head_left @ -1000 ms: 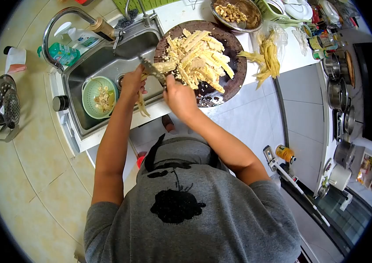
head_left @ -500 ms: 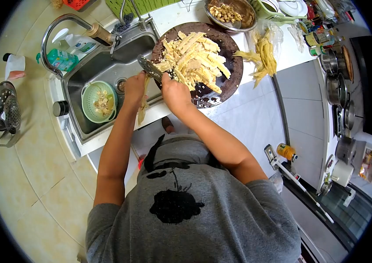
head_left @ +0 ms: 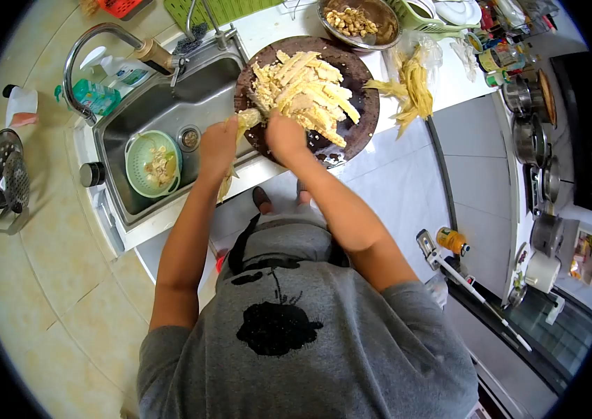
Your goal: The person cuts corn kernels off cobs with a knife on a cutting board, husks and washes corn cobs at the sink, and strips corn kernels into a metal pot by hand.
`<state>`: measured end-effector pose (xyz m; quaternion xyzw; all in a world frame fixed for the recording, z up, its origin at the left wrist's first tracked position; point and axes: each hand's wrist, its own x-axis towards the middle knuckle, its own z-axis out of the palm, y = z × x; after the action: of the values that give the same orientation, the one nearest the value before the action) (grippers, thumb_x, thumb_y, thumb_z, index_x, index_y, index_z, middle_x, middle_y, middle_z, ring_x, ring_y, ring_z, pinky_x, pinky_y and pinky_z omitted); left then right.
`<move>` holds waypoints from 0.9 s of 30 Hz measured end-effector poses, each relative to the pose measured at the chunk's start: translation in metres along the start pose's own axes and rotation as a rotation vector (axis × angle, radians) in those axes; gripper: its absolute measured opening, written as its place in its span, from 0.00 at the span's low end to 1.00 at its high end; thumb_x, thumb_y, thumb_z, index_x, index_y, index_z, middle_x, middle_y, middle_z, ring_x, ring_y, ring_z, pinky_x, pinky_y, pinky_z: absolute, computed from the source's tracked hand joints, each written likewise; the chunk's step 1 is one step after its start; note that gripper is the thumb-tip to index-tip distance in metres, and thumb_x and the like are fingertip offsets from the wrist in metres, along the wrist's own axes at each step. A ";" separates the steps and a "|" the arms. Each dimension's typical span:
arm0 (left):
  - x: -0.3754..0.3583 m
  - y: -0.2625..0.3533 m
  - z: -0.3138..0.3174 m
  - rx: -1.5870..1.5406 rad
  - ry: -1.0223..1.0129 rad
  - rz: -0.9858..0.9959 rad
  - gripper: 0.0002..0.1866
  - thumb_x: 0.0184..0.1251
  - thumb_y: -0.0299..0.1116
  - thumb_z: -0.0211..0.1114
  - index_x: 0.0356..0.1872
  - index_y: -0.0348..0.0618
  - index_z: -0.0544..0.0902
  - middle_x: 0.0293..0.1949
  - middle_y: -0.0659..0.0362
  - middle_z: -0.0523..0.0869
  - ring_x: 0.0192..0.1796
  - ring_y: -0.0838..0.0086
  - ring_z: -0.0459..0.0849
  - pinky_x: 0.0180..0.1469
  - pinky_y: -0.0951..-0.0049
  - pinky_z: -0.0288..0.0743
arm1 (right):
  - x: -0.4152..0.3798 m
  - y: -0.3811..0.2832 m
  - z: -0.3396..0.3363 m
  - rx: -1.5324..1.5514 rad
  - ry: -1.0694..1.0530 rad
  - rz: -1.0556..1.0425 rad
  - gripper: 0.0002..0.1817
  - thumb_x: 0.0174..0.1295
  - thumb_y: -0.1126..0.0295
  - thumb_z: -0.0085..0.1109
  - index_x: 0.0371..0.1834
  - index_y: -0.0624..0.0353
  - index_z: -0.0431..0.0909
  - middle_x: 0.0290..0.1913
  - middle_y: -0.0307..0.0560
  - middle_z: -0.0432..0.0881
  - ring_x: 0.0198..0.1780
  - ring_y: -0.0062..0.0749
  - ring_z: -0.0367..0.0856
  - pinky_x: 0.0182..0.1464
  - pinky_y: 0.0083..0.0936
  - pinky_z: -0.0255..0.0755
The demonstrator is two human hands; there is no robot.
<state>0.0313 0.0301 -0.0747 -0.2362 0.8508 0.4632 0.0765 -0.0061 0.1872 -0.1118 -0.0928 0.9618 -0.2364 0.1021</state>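
My right hand (head_left: 286, 140) is closed around the handle of a kitchen knife (head_left: 260, 106), its blade at the left edge of the pile on a round dark chopping board (head_left: 368, 84). That pile is pale yellow vegetable strips (head_left: 306, 87) with chopped bits among them. Closed too, my left hand (head_left: 218, 145) grips a limp yellowish leafy vegetable (head_left: 247, 120), whose upper end lies at the board's left rim beside the blade. Its lower end hangs below the hand, over the counter edge.
Left of the board, a steel sink (head_left: 118, 133) holds a green colander (head_left: 133, 167) with scraps. A metal bowl of brown pieces (head_left: 359, 42) stands behind the board. More yellow leafy vegetable (head_left: 418, 87) lies on a plastic bag to the right. A tap (head_left: 69, 70) arches over the sink.
The knife blade has gone from raised above the board's left edge to down by the pile. My left hand's leafy vegetable now reaches onto the board's rim.
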 end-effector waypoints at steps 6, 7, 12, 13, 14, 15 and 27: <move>0.002 -0.007 -0.014 -0.052 0.007 -0.048 0.28 0.73 0.50 0.52 0.30 0.29 0.82 0.19 0.48 0.80 0.19 0.60 0.83 0.22 0.66 0.78 | -0.032 -0.002 -0.023 0.064 -0.025 -0.043 0.12 0.55 0.73 0.57 0.40 0.69 0.72 0.26 0.67 0.82 0.31 0.60 0.84 0.36 0.50 0.78; 0.001 -0.008 -0.017 -0.050 -0.013 -0.060 0.29 0.73 0.50 0.52 0.30 0.29 0.82 0.20 0.48 0.80 0.19 0.61 0.83 0.22 0.66 0.78 | -0.034 -0.002 -0.017 0.054 -0.031 -0.038 0.12 0.56 0.73 0.56 0.40 0.69 0.71 0.26 0.67 0.82 0.31 0.60 0.84 0.36 0.50 0.78; -0.002 -0.008 -0.015 -0.002 -0.029 -0.070 0.28 0.73 0.50 0.53 0.30 0.29 0.82 0.23 0.50 0.80 0.22 0.66 0.82 0.23 0.66 0.78 | -0.009 0.010 0.007 0.034 -0.021 0.020 0.11 0.57 0.72 0.55 0.39 0.69 0.71 0.27 0.68 0.82 0.32 0.61 0.84 0.37 0.50 0.78; 0.002 -0.008 -0.016 0.039 -0.055 -0.040 0.27 0.73 0.50 0.53 0.31 0.30 0.82 0.23 0.51 0.80 0.24 0.68 0.82 0.23 0.66 0.78 | -0.008 0.012 0.005 0.054 -0.018 0.010 0.12 0.57 0.72 0.55 0.39 0.69 0.71 0.27 0.68 0.82 0.32 0.62 0.84 0.38 0.51 0.78; 0.003 -0.009 -0.017 -0.005 -0.058 -0.038 0.27 0.73 0.50 0.54 0.31 0.31 0.82 0.22 0.53 0.80 0.24 0.70 0.81 0.24 0.67 0.77 | -0.008 0.015 0.002 0.072 -0.016 0.001 0.12 0.58 0.71 0.55 0.40 0.70 0.71 0.27 0.68 0.82 0.32 0.62 0.83 0.38 0.51 0.78; -0.003 -0.007 -0.018 -0.050 -0.062 -0.044 0.26 0.73 0.50 0.54 0.31 0.32 0.82 0.22 0.55 0.79 0.25 0.73 0.79 0.25 0.68 0.76 | -0.011 0.018 -0.001 0.089 -0.024 -0.009 0.13 0.58 0.71 0.55 0.40 0.70 0.71 0.27 0.68 0.82 0.32 0.63 0.83 0.39 0.51 0.78; -0.016 -0.030 -0.038 -0.123 -0.050 0.384 0.13 0.69 0.30 0.61 0.51 0.39 0.83 0.31 0.58 0.85 0.31 0.79 0.78 0.37 0.74 0.73 | -0.032 0.073 -0.098 0.045 0.184 -0.120 0.19 0.60 0.55 0.63 0.36 0.61 0.73 0.24 0.61 0.82 0.29 0.58 0.83 0.33 0.48 0.76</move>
<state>0.0627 -0.0099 -0.0700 -0.0624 0.8482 0.5259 -0.0065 -0.0084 0.3009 -0.0571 -0.1257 0.9543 -0.2712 0.0011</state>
